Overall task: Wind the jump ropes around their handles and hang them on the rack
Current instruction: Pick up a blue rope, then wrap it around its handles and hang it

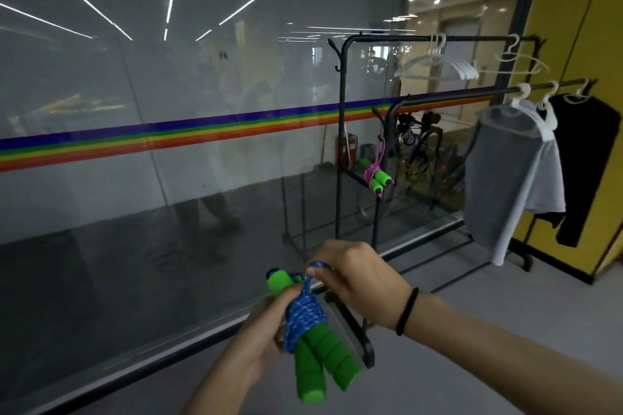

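Note:
A blue jump rope (305, 315) is wound around its two green foam handles (323, 360) low in the middle of the view. My left hand (259, 333) grips the wound bundle from the left side. My right hand (354, 276) pinches a loop of the blue cord at the top of the bundle. A pink jump rope (376, 175) with green handles hangs wound from a hook on the end of the nearer black clothes rack (448, 98) ahead on the right.
A second, taller black rack (344, 84) with white hangers (438, 66) stands behind. A grey shirt (509, 175) and a black garment (586, 158) hang on the nearer rail. A glass wall with a rainbow stripe (168, 135) runs along the left. A yellow wall (573, 10) is at the right.

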{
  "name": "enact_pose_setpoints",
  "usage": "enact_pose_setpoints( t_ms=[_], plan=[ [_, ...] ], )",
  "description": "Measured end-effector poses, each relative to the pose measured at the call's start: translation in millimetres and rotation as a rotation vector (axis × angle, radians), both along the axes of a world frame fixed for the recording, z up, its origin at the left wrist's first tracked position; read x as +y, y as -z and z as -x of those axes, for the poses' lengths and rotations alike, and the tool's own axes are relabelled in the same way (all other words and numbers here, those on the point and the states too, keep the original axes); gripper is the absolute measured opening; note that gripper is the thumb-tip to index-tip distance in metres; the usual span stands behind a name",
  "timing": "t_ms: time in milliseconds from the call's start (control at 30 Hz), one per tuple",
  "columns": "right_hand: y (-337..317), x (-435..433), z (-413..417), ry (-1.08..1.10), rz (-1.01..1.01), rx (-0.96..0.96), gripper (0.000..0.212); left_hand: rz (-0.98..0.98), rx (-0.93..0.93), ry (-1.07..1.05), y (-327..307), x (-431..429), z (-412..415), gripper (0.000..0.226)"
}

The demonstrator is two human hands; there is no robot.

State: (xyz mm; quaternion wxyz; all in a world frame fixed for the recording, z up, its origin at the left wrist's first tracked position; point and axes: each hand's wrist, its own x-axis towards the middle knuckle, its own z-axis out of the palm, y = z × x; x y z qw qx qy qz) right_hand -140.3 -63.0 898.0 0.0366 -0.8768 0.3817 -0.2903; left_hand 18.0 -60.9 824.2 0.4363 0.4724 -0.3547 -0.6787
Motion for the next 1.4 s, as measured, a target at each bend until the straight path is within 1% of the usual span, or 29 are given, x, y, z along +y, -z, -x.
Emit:
enact_pose_setpoints(
  t_ms=[33, 67, 133, 167, 200, 233, 267, 300, 333, 400, 500, 567, 700, 800, 833, 900, 933, 1033, 1100, 1167, 1233, 1300, 1367, 1400],
  plan=[
    [1.1, -15.0, 4.6, 0.013, -0.027, -0.028, 0.028, 0.024, -0.061, -0.030, 1.1, -14.0, 6.0, 0.052],
    [2.1, -30.6, 10.2, 0.022, -0.059, -0.058, 0.024, 0.063, -0.135, -0.074, 2.9, -28.9, 13.5, 0.054],
    [3.2, -63.9, 24.7, 0.037, -0.123, -0.115, 0.018, 0.163, -0.354, -0.139, 7.6, -63.2, 26.9, 0.090],
    [3.9, -81.9, 33.6, 0.048, -0.152, -0.137, 0.016, 0.226, -0.462, -0.169, 4.0, -77.7, 34.9, 0.094],
    [5.1, -102.2, 43.7, 0.057, -0.192, -0.155, 0.015, 0.294, -0.524, -0.218, -1.1, -93.1, 43.7, 0.082],
    [5.9, -123.4, 54.6, 0.053, -0.249, -0.179, 0.014, 0.381, -0.556, -0.267, -7.7, -109.1, 52.7, 0.061],
    [5.5, -144.6, 65.5, 0.028, -0.319, -0.209, 0.012, 0.467, -0.560, -0.274, -14.0, -126.8, 63.0, 0.041],
    [4.6, -165.9, 76.2, -0.014, -0.396, -0.248, 0.009, 0.533, -0.546, -0.253, -21.7, -144.7, 75.6, 0.027],
    [2.8, -186.8, 86.9, -0.056, -0.462, -0.291, 0.007, 0.568, -0.488, -0.229, -28.1, -162.9, 87.6, 0.019],
    [-3.9, -227.1, 107.6, -0.085, -0.527, -0.349, 0.008, 0.592, -0.373, -0.196, -39.5, -200.7, 112.1, 0.016],
    [-20.6, -280.2, 132.4, -0.066, -0.578, -0.416, 0.021, 0.655, -0.411, -0.163, -57.1, -255.2, 144.1, 0.014],
    [-34.4, -313.1, 144.4, -0.038, -0.552, -0.498, 0.025, 0.738, -0.454, -0.143, -69.9, -292.0, 158.4, 0.015],
    [-54.3, -372.7, 162.9, 0.066, -0.488, -0.646, 0.021, 0.820, -0.549, -0.198, -85.8, -362.7, 178.3, 0.019],
    [-65.6, -410.2, 176.2, 0.080, -0.503, -0.723, 0.022, 0.878, -0.584, -0.283, -93.7, -411.0, 190.7, 0.011],
    [-68.5, -421.9, 178.9, 0.097, -0.492, -0.720, 0.023, 0.893, -0.557, -0.280, -97.1, -423.9, 194.3, 0.009],
    [-71.1, -443.7, 181.8, 0.159, -0.437, -0.680, 0.022, 0.908, -0.517, -0.233, -102.3, -448.1, 199.4, 0.018],
    [-72.2, -453.3, 182.3, 0.190, -0.406, -0.661, 0.021, 0.922, -0.542, -0.195, -104.5, -460.2, 200.9, 0.021],
    [-77.9, -478.8, 180.8, 0.235, -0.314, -0.606, 0.012, 0.984, -0.669, -0.121, -113.2, -494.1, 201.6, 0.015],
    [-84.3, -490.4, 181.3, 0.292, -0.182, -0.518, 0.010, 0.992, -0.688, -0.051, -121.5, -514.7, 199.9, 0.014],
    [-88.9, -495.4, 183.9, 0.334, -0.070, -0.477, 0.009, 0.994, -0.653, 0.104, -128.3, -533.3, 196.3, 0.016],
    [-89.2, -494.9, 188.3, 0.360, 0.024, -0.466, 0.008, 0.967, -0.575, 0.220, -132.3, -545.9, 194.3, 0.020],
    [-88.1, -494.9, 193.3, 0.399, 0.072, -0.479, 0.007, 0.925, -0.484, 0.235, -134.7, -556.8, 195.0, 0.019],
    [-85.5, -497.3, 199.5, 0.443, 0.066, -0.499, 0.004, 0.903, -0.409, 0.251, -134.0, -566.0, 201.5, 0.019],
    [-84.4, -498.9, 203.3, 0.474, 0.063, -0.489, 0.004, 0.909, -0.400, 0.269, -132.2, -569.4, 206.3, 0.020]
  ],
)
